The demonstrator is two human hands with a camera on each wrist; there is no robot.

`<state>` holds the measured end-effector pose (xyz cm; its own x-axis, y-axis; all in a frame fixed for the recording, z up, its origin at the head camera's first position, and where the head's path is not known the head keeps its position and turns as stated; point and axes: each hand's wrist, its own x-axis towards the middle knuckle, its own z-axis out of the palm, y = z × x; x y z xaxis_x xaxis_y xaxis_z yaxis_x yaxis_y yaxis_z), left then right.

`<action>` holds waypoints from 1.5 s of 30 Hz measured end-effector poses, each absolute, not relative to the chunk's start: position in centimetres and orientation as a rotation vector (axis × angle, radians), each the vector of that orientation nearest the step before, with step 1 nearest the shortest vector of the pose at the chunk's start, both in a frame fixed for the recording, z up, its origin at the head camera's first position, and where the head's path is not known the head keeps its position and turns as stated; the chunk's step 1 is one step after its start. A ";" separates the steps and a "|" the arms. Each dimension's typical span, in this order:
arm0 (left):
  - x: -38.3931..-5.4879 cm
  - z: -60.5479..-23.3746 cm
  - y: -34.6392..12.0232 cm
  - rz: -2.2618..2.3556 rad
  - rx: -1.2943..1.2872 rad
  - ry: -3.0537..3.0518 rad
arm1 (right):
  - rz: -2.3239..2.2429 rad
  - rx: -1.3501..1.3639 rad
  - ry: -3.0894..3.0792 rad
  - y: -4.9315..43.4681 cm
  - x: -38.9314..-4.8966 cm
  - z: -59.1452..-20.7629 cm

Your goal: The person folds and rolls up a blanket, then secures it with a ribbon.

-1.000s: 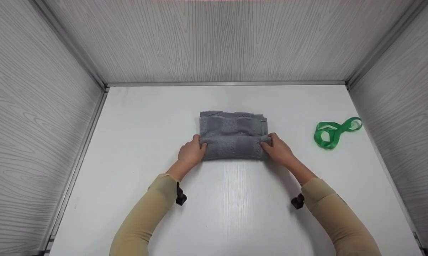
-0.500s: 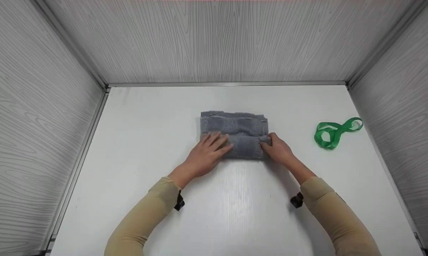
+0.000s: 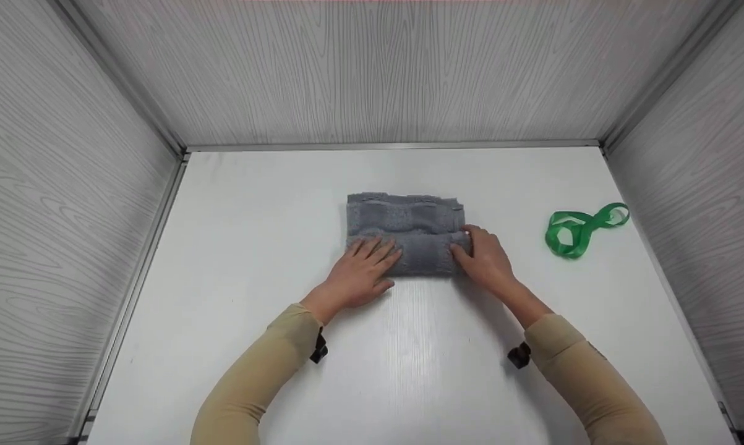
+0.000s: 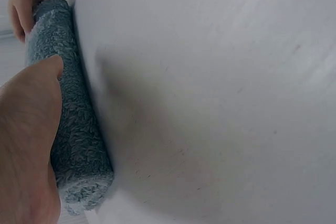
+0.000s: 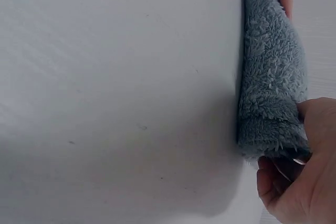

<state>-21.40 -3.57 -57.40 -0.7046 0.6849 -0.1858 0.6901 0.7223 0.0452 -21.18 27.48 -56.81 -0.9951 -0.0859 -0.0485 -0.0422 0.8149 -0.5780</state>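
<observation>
A fluffy grey towel [image 3: 427, 253] lies folded on the white table, its near part doubled into a thick roll-like fold across the front. My left hand [image 3: 360, 272] rests flat on the left part of that fold, fingers spread and straight, thumb near the front edge. At the right end, my right hand [image 3: 486, 259] pinches the fold's corner between thumb and fingers. The right wrist view shows the right hand [image 5: 304, 171] with its thumb on top and fingers curled under the towel's end [image 5: 273, 124]. In the left wrist view the left palm [image 4: 26, 124] hides part of the towel [image 4: 79, 114].
A loosely looped green ribbon [image 3: 576, 238] lies to the right of the towel. Grey wood-grain panels [image 3: 372, 74] wall the table [image 3: 273, 198] at the back and both sides.
My left hand has let go of the fold's left corner and moved right, now lying flat on top of the towel. My right hand keeps its pinch, shifting only slightly.
</observation>
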 end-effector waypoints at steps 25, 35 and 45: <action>-21.9 -58.0 -4.3 0.034 1.151 2.706 | -0.210 -1.000 2.958 26.9 -19.5 -58.5; -22.7 -58.0 -4.7 0.139 1.096 2.782 | -0.210 -0.968 2.964 26.7 -20.1 -58.5; -23.5 -57.9 -4.4 0.242 1.014 2.856 | -0.312 -0.952 3.042 26.3 -21.0 -58.6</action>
<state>-23.52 -4.42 -57.90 -0.7727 0.6333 -0.0423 0.6172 0.7653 0.1827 -20.98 26.26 -58.57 -0.8215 -0.5584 0.1159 -0.5703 0.8043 -0.1669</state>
